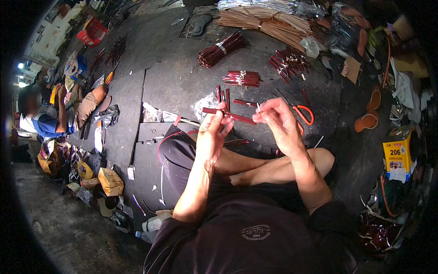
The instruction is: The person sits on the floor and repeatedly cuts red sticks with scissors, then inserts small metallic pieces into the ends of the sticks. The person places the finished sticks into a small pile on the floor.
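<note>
Held level in front of me is a dark red strip (242, 118), which looks like a narrow strap. My left hand (211, 132) is closed on its left part, thumb on top. Close to the strip's right end, my right hand (282, 123) pinches a small pale piece (258, 108) too small to name. Beyond my hands, a few loose dark red strips (227, 97) lie on the dark mat by a clear plastic bag (205, 104). Scissors with orange handles (304, 114) rest just beyond my right hand, partly hidden by it.
Farther off lie a small red bundle with silvery bits (242, 78), a tied dark red bundle (222, 49), a loose red pile (289, 64) and tan strips (262, 23). A yellow can (398, 153) and orange-brown soles (366, 122) stand right. Another person (50, 114) sits far left.
</note>
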{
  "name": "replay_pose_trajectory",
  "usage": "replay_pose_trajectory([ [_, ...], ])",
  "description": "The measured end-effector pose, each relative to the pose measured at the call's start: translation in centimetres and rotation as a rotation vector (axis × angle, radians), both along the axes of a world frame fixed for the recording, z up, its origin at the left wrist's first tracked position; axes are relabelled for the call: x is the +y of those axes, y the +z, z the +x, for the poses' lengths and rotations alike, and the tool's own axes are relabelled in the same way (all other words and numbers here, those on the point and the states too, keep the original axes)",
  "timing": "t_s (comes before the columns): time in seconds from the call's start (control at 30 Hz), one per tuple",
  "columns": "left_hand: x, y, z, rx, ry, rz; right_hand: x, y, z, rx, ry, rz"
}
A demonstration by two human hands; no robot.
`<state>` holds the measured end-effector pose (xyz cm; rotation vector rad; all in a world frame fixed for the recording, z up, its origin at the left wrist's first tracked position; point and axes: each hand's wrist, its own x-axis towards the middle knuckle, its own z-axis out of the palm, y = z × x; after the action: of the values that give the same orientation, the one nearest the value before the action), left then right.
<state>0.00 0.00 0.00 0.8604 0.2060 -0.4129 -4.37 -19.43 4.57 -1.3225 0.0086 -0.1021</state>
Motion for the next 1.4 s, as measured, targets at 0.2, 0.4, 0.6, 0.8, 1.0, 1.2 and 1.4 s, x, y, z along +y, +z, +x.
replay_pose_trajectory([
  [0.2, -0.7, 0.1, 0.0, -0.079, 0.079, 0.071, -0.5, 0.4, 0.0, -0.107, -0.087, -0.289],
  [0.4, -0.2, 0.4, -0.6, -0.304, 0.089, 0.196, 0.0, 0.4, -0.2, -0.208, -0.149, -0.264],
  [0.6, -0.7, 1.3, -0.7, -0.198, 0.123, 0.150, 0.4, 1.1, -0.8, -0.163, -0.030, -0.416],
  [0.8, -1.2, 1.8, -1.5, -0.129, 0.053, 0.146, 1.8, -0.5, -0.5, -0.147, 0.040, -0.422],
  [1.0, -1.3, 1.8, -1.8, -0.154, 0.010, 0.190, 1.5, -0.4, -0.4, -0.085, 0.044, -0.400],
  [1.2, -1.4, 2.2, -2.0, -0.218, 0.012, 0.236, 1.2, -0.9, -0.3, -0.120, 0.057, -0.408],
  [1.4, -1.3, 3.6, -2.2, -0.409, -0.041, 0.452, 0.9, -0.2, -0.3, 0.039, 0.123, -0.243],
])
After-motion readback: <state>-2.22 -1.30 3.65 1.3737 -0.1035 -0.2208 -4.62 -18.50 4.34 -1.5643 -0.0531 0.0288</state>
